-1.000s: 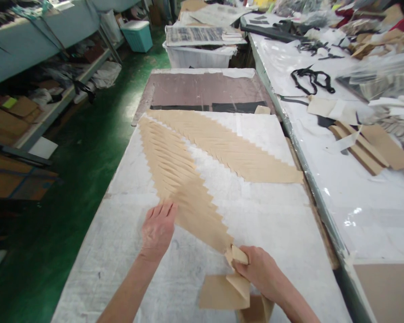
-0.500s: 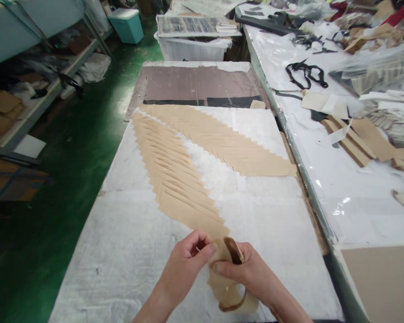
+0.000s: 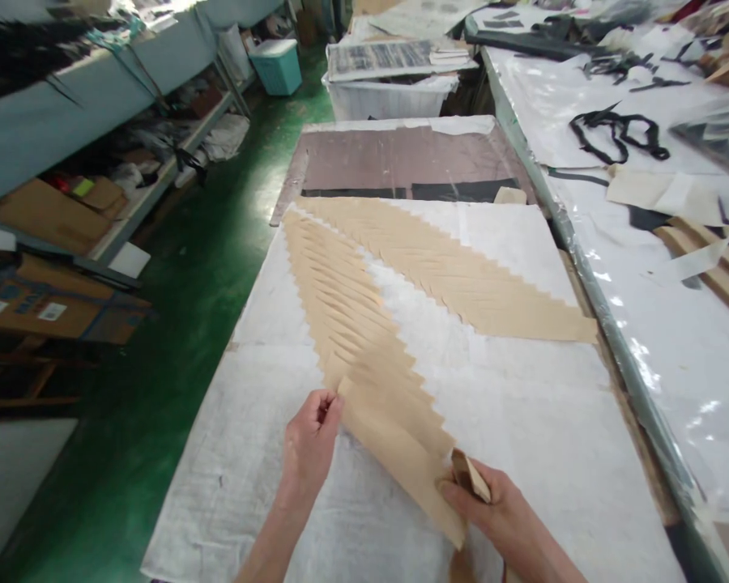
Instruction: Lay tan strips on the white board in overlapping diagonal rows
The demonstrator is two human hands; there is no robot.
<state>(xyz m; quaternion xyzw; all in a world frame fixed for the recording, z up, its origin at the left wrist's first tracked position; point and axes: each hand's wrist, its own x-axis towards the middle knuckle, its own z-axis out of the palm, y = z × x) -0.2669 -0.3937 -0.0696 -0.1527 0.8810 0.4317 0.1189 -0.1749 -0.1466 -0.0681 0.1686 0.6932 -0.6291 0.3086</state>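
My left hand [image 3: 309, 441] pinches the upper left corner of a tan strip [image 3: 394, 449] that lies slanted at the near end of a row of overlapping tan strips [image 3: 346, 312]. My right hand [image 3: 498, 514] holds the strip's lower right end together with a small bundle of more tan strips [image 3: 469, 478]. A second row of overlapping tan strips [image 3: 462, 275] fans out to the right. Both rows lie on a white-covered work table [image 3: 522, 421].
A brown sheet [image 3: 401, 158] and black pieces cover the table's far end. To the right is a plastic-covered table [image 3: 644, 267] with black straps [image 3: 620, 134] and tan scraps. Shelves with cardboard [image 3: 49, 214] line the green floor on the left. White bin [image 3: 389, 93] stands beyond.
Both hands were together in front of me peeling one strip from the bundle; now they have spread apart and the strip is laid slanted against the end of the left row.
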